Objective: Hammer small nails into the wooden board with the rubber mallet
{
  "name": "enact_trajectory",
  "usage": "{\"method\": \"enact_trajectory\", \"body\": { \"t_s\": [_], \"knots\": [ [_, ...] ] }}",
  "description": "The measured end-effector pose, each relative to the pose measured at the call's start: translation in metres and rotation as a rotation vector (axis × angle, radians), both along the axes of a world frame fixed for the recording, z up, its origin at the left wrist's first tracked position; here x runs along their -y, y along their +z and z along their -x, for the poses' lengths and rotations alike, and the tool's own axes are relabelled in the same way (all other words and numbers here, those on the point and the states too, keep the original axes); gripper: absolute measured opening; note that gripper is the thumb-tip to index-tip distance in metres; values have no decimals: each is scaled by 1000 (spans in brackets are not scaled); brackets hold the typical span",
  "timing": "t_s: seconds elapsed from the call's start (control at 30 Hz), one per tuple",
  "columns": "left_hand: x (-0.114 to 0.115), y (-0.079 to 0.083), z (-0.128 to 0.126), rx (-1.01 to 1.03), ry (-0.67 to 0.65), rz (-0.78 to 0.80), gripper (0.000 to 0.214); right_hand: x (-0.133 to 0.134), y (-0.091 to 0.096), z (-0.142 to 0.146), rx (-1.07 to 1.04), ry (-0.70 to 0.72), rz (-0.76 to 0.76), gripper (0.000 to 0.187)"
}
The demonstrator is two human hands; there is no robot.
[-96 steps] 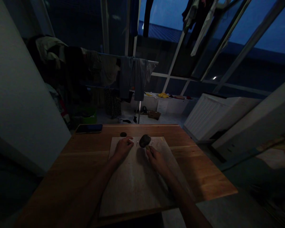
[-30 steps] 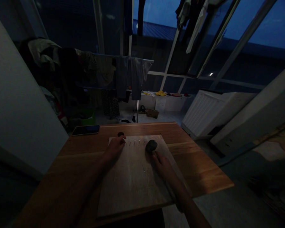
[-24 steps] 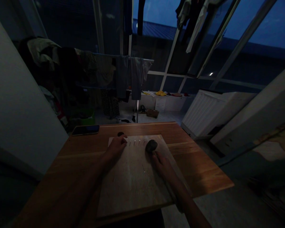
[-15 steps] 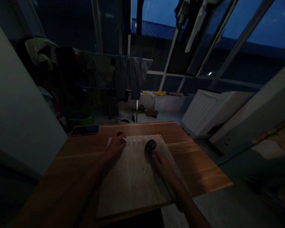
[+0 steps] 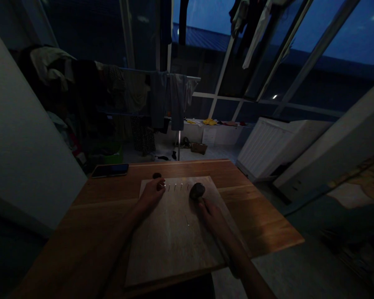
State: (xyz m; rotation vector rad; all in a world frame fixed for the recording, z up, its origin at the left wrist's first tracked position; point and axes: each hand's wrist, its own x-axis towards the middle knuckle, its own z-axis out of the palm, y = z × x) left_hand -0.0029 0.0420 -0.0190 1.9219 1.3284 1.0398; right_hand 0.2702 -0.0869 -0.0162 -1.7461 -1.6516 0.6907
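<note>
A pale wooden board (image 5: 174,245) lies on the table, with a row of several thin upright nails (image 5: 175,187) standing along its far side. My left hand (image 5: 151,193) is at the row's left end, thumb and fingers pinched round what looks like another nail, a small glint at the fingertips. My right hand (image 5: 213,216) is closed round the handle of a mallet (image 5: 197,190) with a dark, rounded head. The head is over the board at the row's right end; whether it touches the wood I cannot tell. A loose nail (image 5: 187,220) lies flat near the board's middle.
The brown wooden table (image 5: 249,211) extends past the board. A phone (image 5: 110,170) lies at its far left corner, and a dark round object (image 5: 156,175) is behind my left hand. Beyond stand a clothes rack (image 5: 162,99) and a white ribbed unit (image 5: 264,145). The room is dim.
My left fingers have shifted slightly, and the glint at their tips shows more clearly. The mallet and my right hand stay nearly in place. The view has moved a little.
</note>
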Motion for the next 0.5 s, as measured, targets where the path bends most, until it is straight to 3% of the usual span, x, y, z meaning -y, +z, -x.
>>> {"method": "enact_trajectory", "body": {
  "t_s": [0.13, 0.5],
  "knots": [
    [4, -6, 3, 46, 17, -16, 29, 1, -3, 0, -6, 1, -11, 53],
    [6, -2, -1, 108, 31, 23, 24, 1, 10, -3, -31, 47, -6, 51]
  ]
}}
